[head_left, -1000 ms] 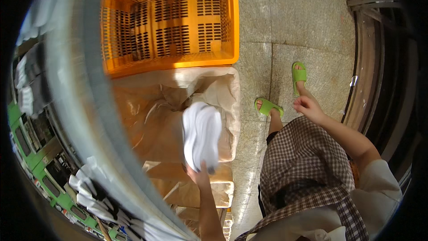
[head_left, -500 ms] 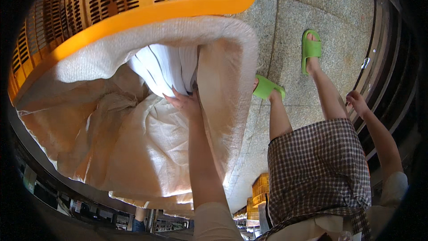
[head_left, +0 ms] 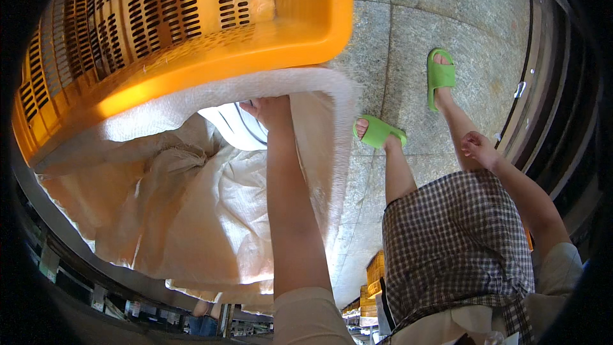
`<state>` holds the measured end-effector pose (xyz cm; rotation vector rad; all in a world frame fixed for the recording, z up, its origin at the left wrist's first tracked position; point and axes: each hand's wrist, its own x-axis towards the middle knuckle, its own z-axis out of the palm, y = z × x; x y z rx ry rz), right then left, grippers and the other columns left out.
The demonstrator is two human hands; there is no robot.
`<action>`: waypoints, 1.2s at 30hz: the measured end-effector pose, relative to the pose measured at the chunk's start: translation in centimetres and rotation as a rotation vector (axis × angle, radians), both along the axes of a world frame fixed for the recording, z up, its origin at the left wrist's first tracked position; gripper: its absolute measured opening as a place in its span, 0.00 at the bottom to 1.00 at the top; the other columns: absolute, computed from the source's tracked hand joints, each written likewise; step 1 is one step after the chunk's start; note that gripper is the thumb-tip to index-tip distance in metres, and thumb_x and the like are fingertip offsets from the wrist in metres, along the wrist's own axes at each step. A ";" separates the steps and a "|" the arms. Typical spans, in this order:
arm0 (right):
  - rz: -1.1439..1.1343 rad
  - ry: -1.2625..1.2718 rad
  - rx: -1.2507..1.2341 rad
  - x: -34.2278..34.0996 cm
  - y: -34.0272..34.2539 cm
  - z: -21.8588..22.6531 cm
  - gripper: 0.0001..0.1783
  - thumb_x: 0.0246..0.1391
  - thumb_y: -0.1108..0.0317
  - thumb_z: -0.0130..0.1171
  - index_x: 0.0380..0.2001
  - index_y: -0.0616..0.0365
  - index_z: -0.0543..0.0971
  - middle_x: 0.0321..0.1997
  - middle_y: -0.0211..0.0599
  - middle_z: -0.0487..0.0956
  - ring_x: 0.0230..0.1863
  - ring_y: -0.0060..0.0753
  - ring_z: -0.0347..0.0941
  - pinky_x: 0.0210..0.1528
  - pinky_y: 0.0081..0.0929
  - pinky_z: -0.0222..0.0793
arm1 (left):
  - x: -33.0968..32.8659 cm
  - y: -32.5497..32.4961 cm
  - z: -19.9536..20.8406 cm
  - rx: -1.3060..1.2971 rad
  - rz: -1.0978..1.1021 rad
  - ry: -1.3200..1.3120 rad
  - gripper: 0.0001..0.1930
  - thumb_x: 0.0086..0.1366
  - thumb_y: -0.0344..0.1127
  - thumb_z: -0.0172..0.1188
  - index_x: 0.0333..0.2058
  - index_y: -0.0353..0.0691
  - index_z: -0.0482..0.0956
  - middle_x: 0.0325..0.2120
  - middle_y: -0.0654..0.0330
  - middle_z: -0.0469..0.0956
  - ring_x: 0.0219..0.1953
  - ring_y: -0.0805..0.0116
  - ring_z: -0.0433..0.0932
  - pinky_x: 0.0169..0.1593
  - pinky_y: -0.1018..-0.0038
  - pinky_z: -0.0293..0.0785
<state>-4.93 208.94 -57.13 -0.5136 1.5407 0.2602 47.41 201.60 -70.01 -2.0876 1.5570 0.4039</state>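
Note:
Inside a large pale woven sack [head_left: 172, 211] lies a white layered stack [head_left: 233, 129] of smooth, thin pieces, its exact kind unclear. My left hand [head_left: 271, 112] reaches into the sack's mouth, close under the far rolled rim. Its fingers bend over the upper part of the white layered stack, and some of them are hidden. Off to the right, my right hand [head_left: 479, 148] hangs above the checked apron with its fingers curled in and nothing visible in them.
An orange slotted plastic crate [head_left: 255, 51] borders the sack's far side. Stone floor [head_left: 440, 19] runs to the right, where my feet stand in green slippers [head_left: 440, 78]. Dark rails [head_left: 562, 89] line the right edge. More yellow crates [head_left: 373, 275] stand behind me.
My left hand has gone farther up the white stack, under the sack's far rim. My right hand has swung left in front of the apron. The crate and sack rim appear lower in view.

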 end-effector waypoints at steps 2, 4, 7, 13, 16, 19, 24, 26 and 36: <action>0.016 -0.023 -0.031 -0.1 0.7 0.2 0.06 0.55 0.70 0.51 0.36 0.59 0.72 0.30 0.28 0.74 0.34 0.20 0.69 0.37 0.19 0.67 | 0.3 -0.3 2.0 -0.143 -0.113 0.025 0.32 0.64 0.56 0.41 0.63 0.49 0.56 0.63 0.61 0.56 0.66 0.52 0.48 0.61 0.36 0.37; 0.062 -0.002 -0.038 0.1 0.7 1.0 0.07 0.53 0.71 0.52 0.35 0.61 0.73 0.30 0.29 0.74 0.33 0.22 0.68 0.38 0.21 0.67 | 1.8 -1.4 5.9 0.235 0.096 0.155 0.30 0.63 0.52 0.47 0.61 0.46 0.58 0.63 0.57 0.56 0.66 0.55 0.50 0.62 0.39 0.40; 0.057 -0.186 -0.188 0.3 -0.8 3.4 0.07 0.52 0.71 0.51 0.34 0.62 0.73 0.30 0.32 0.74 0.32 0.23 0.68 0.37 0.23 0.67 | 1.0 0.6 14.0 -0.296 0.326 0.373 0.34 0.60 0.41 0.55 0.61 0.37 0.53 0.63 0.48 0.51 0.65 0.50 0.50 0.63 0.46 0.43; 0.286 0.031 -0.423 -1.5 -4.5 12.5 0.11 0.51 0.65 0.52 0.32 0.62 0.74 0.29 0.44 0.76 0.32 0.37 0.73 0.36 0.33 0.69 | -7.6 6.7 36.6 -0.518 0.773 0.654 0.32 0.57 0.28 0.58 0.58 0.28 0.54 0.57 0.39 0.56 0.59 0.47 0.59 0.59 0.60 0.59; 0.470 0.125 -0.469 -4.7 -5.6 16.3 0.14 0.48 0.62 0.55 0.33 0.62 0.75 0.31 0.50 0.77 0.33 0.50 0.74 0.36 0.39 0.69 | -12.3 6.3 50.0 -0.381 0.451 0.915 0.34 0.54 0.24 0.60 0.59 0.31 0.55 0.51 0.49 0.67 0.53 0.63 0.68 0.55 0.66 0.64; 0.395 0.176 -0.587 -9.0 -6.2 18.9 0.12 0.44 0.66 0.55 0.29 0.65 0.75 0.28 0.51 0.76 0.33 0.48 0.75 0.36 0.39 0.69 | -13.7 4.8 63.0 -0.657 -0.095 0.859 0.30 0.51 0.22 0.61 0.55 0.32 0.62 0.52 0.48 0.68 0.46 0.62 0.76 0.48 0.70 0.71; 0.191 0.246 -0.557 -14.1 -9.1 20.9 0.09 0.45 0.70 0.53 0.29 0.67 0.72 0.26 0.47 0.75 0.27 0.42 0.74 0.30 0.36 0.69 | -2.3 -3.0 74.0 -1.410 0.290 0.957 0.35 0.62 0.29 0.56 0.62 0.49 0.47 0.55 0.50 0.60 0.41 0.58 0.76 0.36 0.69 0.77; 0.072 0.249 -0.576 -14.1 -8.7 22.5 0.08 0.46 0.71 0.52 0.28 0.66 0.72 0.25 0.45 0.75 0.25 0.39 0.73 0.28 0.35 0.68 | 5.4 -5.5 76.4 -1.563 0.499 0.930 0.33 0.64 0.33 0.53 0.63 0.46 0.45 0.56 0.51 0.59 0.43 0.56 0.75 0.37 0.68 0.75; 0.275 0.162 -0.592 -0.3 -9.1 31.6 0.12 0.44 0.68 0.56 0.32 0.66 0.74 0.31 0.48 0.76 0.36 0.43 0.74 0.40 0.35 0.69 | 32.5 -13.6 74.5 -1.382 0.875 0.941 0.36 0.61 0.45 0.57 0.62 0.38 0.52 0.57 0.42 0.58 0.49 0.43 0.69 0.47 0.57 0.72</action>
